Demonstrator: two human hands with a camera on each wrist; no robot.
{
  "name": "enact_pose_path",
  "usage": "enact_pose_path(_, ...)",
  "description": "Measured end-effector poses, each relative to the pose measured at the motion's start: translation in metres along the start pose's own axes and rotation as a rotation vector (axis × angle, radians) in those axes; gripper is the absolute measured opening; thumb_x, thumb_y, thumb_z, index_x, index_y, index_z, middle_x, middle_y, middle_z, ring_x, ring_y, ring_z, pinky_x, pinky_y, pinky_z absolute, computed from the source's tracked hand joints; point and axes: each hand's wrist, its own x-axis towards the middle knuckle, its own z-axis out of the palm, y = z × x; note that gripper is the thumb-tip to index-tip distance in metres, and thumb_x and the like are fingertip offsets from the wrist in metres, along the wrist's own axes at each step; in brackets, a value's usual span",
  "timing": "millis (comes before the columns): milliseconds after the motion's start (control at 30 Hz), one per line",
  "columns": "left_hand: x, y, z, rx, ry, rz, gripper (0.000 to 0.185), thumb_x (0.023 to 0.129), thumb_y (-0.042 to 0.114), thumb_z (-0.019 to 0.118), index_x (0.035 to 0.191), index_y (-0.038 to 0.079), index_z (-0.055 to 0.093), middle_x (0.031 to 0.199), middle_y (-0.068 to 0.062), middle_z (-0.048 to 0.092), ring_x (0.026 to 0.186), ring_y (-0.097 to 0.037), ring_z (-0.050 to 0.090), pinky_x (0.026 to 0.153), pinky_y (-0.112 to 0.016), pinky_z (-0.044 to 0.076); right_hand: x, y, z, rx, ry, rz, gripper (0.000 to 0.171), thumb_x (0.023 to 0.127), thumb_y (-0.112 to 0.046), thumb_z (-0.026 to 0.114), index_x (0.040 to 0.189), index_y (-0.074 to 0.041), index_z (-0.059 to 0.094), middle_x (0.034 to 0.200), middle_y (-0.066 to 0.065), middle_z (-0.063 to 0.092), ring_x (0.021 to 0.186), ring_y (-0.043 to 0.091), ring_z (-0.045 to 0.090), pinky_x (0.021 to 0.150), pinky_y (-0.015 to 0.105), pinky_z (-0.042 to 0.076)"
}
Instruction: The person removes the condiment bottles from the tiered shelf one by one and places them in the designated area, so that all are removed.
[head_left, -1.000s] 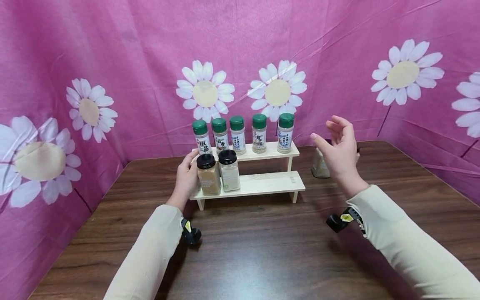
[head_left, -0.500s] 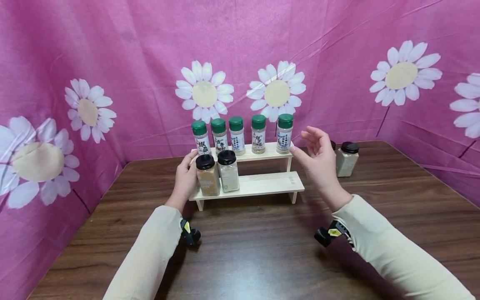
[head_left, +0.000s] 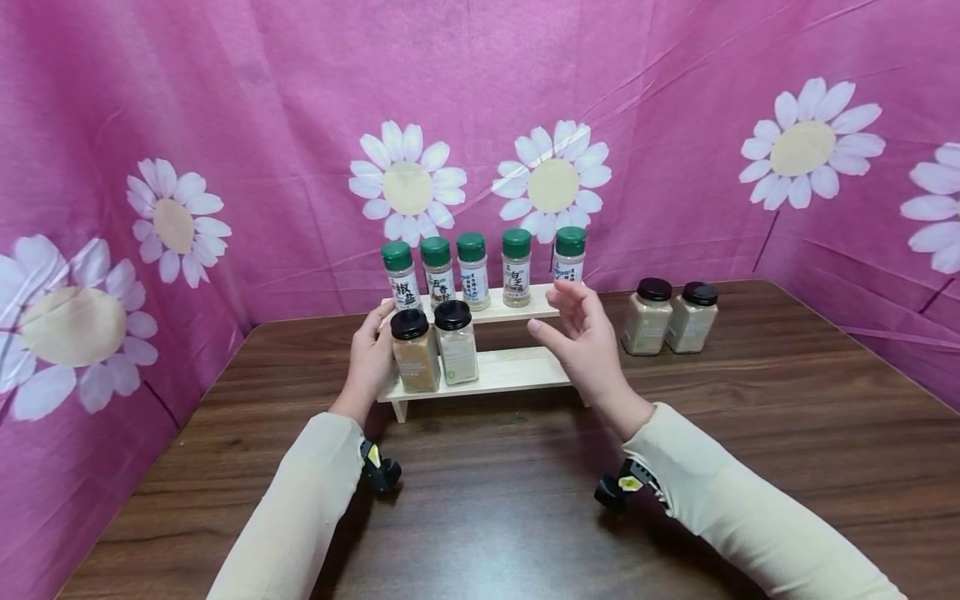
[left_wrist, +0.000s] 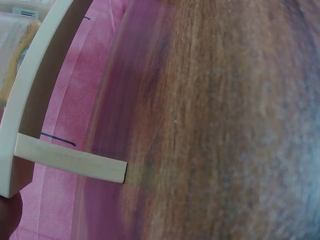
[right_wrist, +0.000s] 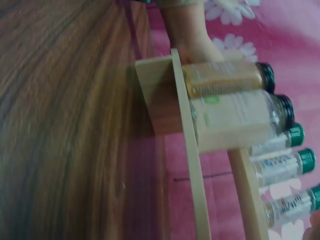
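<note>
A two-tier wooden rack (head_left: 517, 369) stands on the table. My left hand (head_left: 371, 354) holds it by its left end, fingers up at the top shelf, partly hidden behind a brown-filled jar (head_left: 417, 362). That jar and a pale-filled jar (head_left: 459, 354), both black-lidded, stand side by side on the lower shelf. In the left wrist view, a bit of a finger (left_wrist: 10, 215) shows at the rack's (left_wrist: 30, 75) end. My right hand (head_left: 588, 346) hovers in front of the rack's right part, fingers loosely bent, nothing in them. Behind it stands a green-lidded shaker (head_left: 570, 254).
Several more green-lidded shakers (head_left: 516, 271) line the top shelf, with a gap between some. Two black-lidded jars (head_left: 647, 321) stand together on the dark wooden table (head_left: 480, 517), right of the rack. A pink flowered cloth (head_left: 480, 75) hangs behind.
My right hand has moved left from the two jars at the right to the front of the rack, uncovering them. My left hand stays at the rack's left end.
</note>
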Motion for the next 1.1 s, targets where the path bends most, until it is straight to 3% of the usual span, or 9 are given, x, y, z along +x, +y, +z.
enact_pose_path(300, -0.001, 0.002, 0.002, 0.02, 0.002, 0.009, 0.037, 0.096, 0.014, 0.045, 0.132, 0.009, 0.051, 0.124, -0.018, 0.056, 0.068, -0.002, 0.051, 0.07, -0.02, 0.043, -0.007, 0.004, 0.025, 0.024, -0.084, -0.001, 0.057, 0.078, 0.006, 0.066, 0.128, 0.005, 0.039, 0.125, 0.027, 0.048, 0.121, 0.032, 0.044, 0.108, 0.037, 0.029)
enact_pose_path(500, 0.002, 0.002, 0.003, 0.024, -0.002, 0.023, 0.037, 0.096, 0.013, 0.045, 0.131, 0.009, 0.052, 0.132, -0.013, 0.052, 0.084, -0.003, 0.051, 0.081, -0.021, 0.041, -0.011, 0.011, 0.036, -0.002, -0.124, 0.049, 0.06, 0.079, 0.0, 0.068, 0.132, 0.0, 0.039, 0.13, 0.021, 0.047, 0.123, 0.028, 0.043, 0.108, 0.037, 0.028)
enact_pose_path(700, 0.002, 0.001, 0.004, 0.01, 0.003, 0.019, 0.037, 0.095, 0.011, 0.045, 0.131, 0.008, 0.052, 0.128, -0.015, 0.054, 0.075, -0.003, 0.052, 0.074, -0.019, 0.043, -0.012, 0.022, 0.048, -0.017, -0.142, 0.093, 0.063, 0.078, -0.003, 0.07, 0.133, 0.0, 0.039, 0.13, 0.02, 0.048, 0.123, 0.029, 0.043, 0.109, 0.039, 0.026)
enact_pose_path(933, 0.0, 0.001, 0.001, -0.006, 0.008, -0.002, 0.037, 0.095, 0.013, 0.045, 0.131, 0.01, 0.052, 0.124, -0.016, 0.057, 0.076, -0.004, 0.053, 0.074, -0.02, 0.044, -0.011, 0.03, 0.062, -0.033, -0.199, 0.186, 0.074, 0.076, -0.009, 0.074, 0.138, -0.005, 0.034, 0.132, 0.019, 0.046, 0.125, 0.029, 0.041, 0.109, 0.044, 0.026)
enact_pose_path(1100, -0.001, 0.001, 0.002, 0.008, 0.014, 0.001, 0.036, 0.095, 0.013, 0.047, 0.13, 0.01, 0.053, 0.125, -0.016, 0.057, 0.077, -0.003, 0.053, 0.076, -0.02, 0.043, -0.011, 0.034, 0.066, -0.037, -0.191, 0.197, 0.076, 0.073, -0.007, 0.076, 0.137, -0.004, 0.034, 0.13, 0.019, 0.047, 0.123, 0.029, 0.043, 0.108, 0.042, 0.028)
